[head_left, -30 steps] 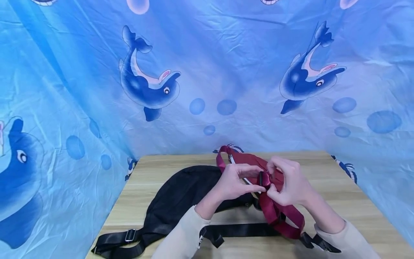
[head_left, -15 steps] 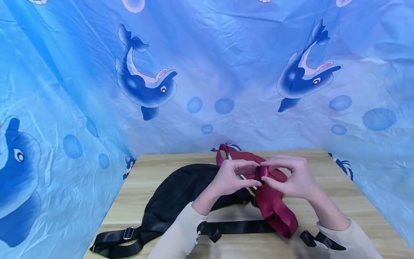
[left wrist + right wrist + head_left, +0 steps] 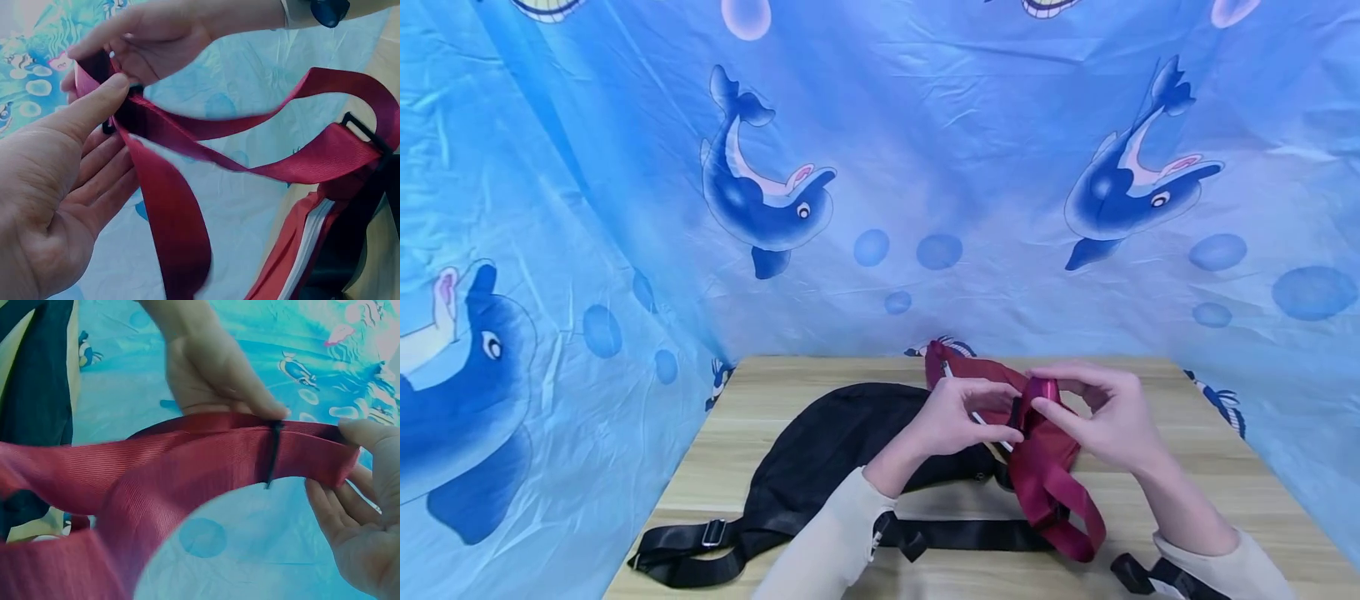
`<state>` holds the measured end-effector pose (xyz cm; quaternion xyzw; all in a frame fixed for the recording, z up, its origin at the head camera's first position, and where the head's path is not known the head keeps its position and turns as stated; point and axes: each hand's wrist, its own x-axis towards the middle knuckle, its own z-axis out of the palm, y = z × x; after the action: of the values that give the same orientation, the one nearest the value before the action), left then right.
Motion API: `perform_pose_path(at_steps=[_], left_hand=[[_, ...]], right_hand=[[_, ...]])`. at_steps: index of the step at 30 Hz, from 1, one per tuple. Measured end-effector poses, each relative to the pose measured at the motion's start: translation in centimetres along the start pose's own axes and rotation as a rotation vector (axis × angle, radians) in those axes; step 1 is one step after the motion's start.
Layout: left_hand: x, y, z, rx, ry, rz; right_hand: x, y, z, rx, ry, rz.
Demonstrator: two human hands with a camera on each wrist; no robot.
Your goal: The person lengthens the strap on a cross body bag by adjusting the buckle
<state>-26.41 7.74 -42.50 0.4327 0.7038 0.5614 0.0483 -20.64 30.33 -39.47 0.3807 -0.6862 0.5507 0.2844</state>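
Note:
My left hand [image 3: 951, 421] pinches a black strap slider [image 3: 1017, 414] between thumb and fingers. A dark red webbing strap [image 3: 1071, 500] runs through this slider, seen edge-on as a dark bar in the right wrist view. To its right, my right hand [image 3: 1108, 417] pinches the folded end of the strap, thumb on the near side. The strap belongs to a red waist bag [image 3: 981, 371] with a white zip, lying behind both hands. In the left wrist view, a second black slider [image 3: 362, 131] sits further along the red strap.
A black half-moon waist bag [image 3: 842, 442] lies on the wooden table [image 3: 790, 375], left of and partly under my left arm. Its black strap [image 3: 970, 534] stretches across the front. A blue dolphin-print cloth [image 3: 880, 167] hangs behind and beside the table.
My hands, earlier close together at the slider, have drawn slightly apart. The right hand has pulled a longer loop of red strap out to the right. The head view has shifted a little.

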Motion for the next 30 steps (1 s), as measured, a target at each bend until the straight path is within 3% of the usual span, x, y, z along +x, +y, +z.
perform_pose_path(at_steps=[8,13,16,19,22,26,30], left_hand=[[0.3,-0.6,0.6,-0.053,-0.006,0.059],[0.4,-0.9,0.1,-0.059,0.008,0.091],[0.4,-1.0,-0.5,-0.090,0.035,0.095],[0.7,-0.9,-1.3,-0.134,0.081,0.107],[0.9,-0.6,-1.9,-0.162,0.109,0.121],[0.9,-0.2,-2.2,-0.154,0.104,0.121],[0.8,-0.1,-2.2,-0.157,0.124,0.097]], right_hand=[[-0.4,-0.2,0.3,0.007,0.052,0.075],[0.1,-0.6,0.3,0.068,0.178,0.082],[-0.5,-0.5,0.1,0.078,0.168,0.134],[-1.6,0.0,0.3,-0.030,0.069,0.261],[-2.5,0.6,0.9,-0.205,-0.041,0.383],[-3.0,0.8,1.7,-0.368,-0.055,0.417],[-3.5,0.6,1.8,-0.478,-0.043,0.392]])
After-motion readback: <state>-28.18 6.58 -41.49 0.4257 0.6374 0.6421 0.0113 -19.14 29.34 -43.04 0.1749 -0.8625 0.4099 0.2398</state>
